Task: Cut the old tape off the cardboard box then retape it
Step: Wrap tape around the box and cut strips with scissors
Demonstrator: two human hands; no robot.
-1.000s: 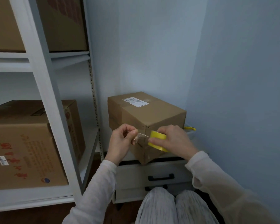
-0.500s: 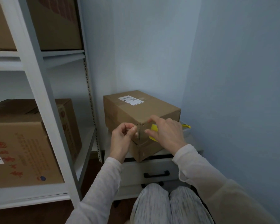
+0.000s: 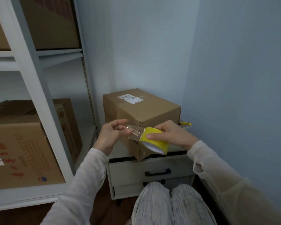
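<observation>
Half a second ago both hands were pressed against the near corner of the box with the roll mostly hidden; now they have drawn back from it, and a short strip of tape is stretched between them.

On the far left stands a white shelf unit (image 3: 32, 88). It carries a large printed carton (image 3: 19, 151) on its lower shelf and another brown carton (image 3: 53, 21) above. Right of the shelf, the left hand (image 3: 109, 137) pinches the free end of the clear tape strip (image 3: 135, 134) between thumb and forefinger, its other fingers curled. The strip runs right to the yellow tape roll (image 3: 154, 140), just in front of the box's near vertical edge.

The cardboard box (image 3: 146, 109) sits closed on a pale drawer cabinet (image 3: 152, 166) in the corner, with a white shipping label (image 3: 130, 99) on its top toward the far side. The right hand (image 3: 172, 135) grips the roll, thumb laid across the yellow outer face and fingers wrapped over the far side. A yellow handle-like object (image 3: 186, 123) pokes out from behind the box on the right; what it is cannot be told.
</observation>
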